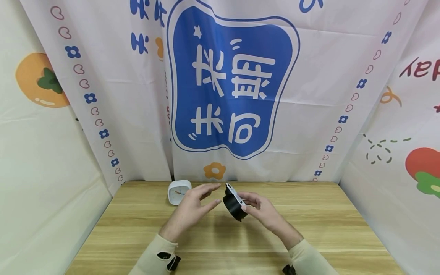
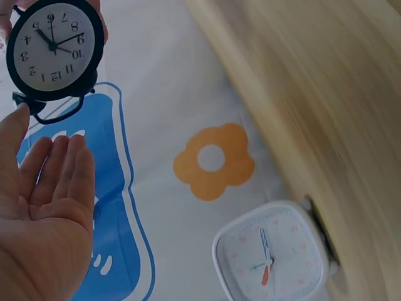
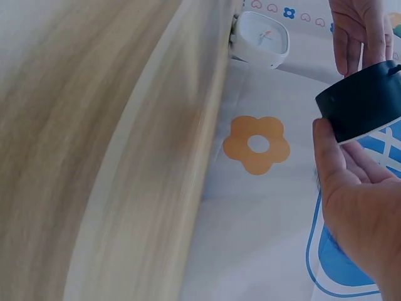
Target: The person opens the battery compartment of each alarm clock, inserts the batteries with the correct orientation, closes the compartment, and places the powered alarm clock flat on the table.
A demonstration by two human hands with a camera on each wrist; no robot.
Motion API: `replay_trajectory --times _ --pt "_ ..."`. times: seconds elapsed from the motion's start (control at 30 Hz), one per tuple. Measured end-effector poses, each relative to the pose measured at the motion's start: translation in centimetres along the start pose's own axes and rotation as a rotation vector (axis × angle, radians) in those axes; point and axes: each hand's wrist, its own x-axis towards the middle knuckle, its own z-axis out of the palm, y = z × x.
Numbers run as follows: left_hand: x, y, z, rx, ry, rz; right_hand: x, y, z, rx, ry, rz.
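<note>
A black twin-bell alarm clock (image 1: 234,207) with a white dial (image 2: 55,53) is held tilted above the table. My right hand (image 1: 262,212) pinches it between thumb and fingers, its dark round back (image 3: 360,103) showing in the right wrist view. To the left, my left hand (image 1: 196,206) has its fingers extended and thumb apart. In the head view a small gap separates its fingertips from the black clock; it holds nothing. Behind my left hand, partly covered by it, stands a white square alarm clock (image 1: 178,191) with an orange hand on its dial.
The wooden table (image 1: 309,236) spreads under both hands. A white cloth backdrop (image 1: 309,126) with a blue printed sign (image 1: 233,23) hangs along its far edge. More printed cloth (image 1: 41,152) closes off the left and right sides.
</note>
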Motion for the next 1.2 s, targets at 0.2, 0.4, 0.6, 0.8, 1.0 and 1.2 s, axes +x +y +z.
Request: replay_trajectory --times 0.2,0.4,0.6,0.8,1.0,1.2 --pt "0.0 0.0 0.1 -0.105 0.000 -0.036 -0.2 -0.1 -0.5 0.098 -0.098 0.008" --pt "0.0 0.0 0.5 -0.115 -0.011 -0.024 -0.4 -0.2 -0.7 0.147 -0.194 0.032" --pt "-0.1 -0.1 0.8 -0.103 -0.012 -0.016 -0.5 -0.3 -0.6 0.157 -0.251 0.048" --pt "-0.1 0.0 0.9 -0.103 0.020 -0.042 -0.6 -0.5 -0.6 0.176 -0.292 0.084" --pt "-0.2 0.5 0.8 -0.049 0.105 -0.101 -0.5 -0.6 -0.5 0.115 -0.270 0.100" --pt "-0.2 0.4 0.8 0.058 0.163 -0.046 -0.5 -1.2 -0.1 -0.013 -0.185 0.050"
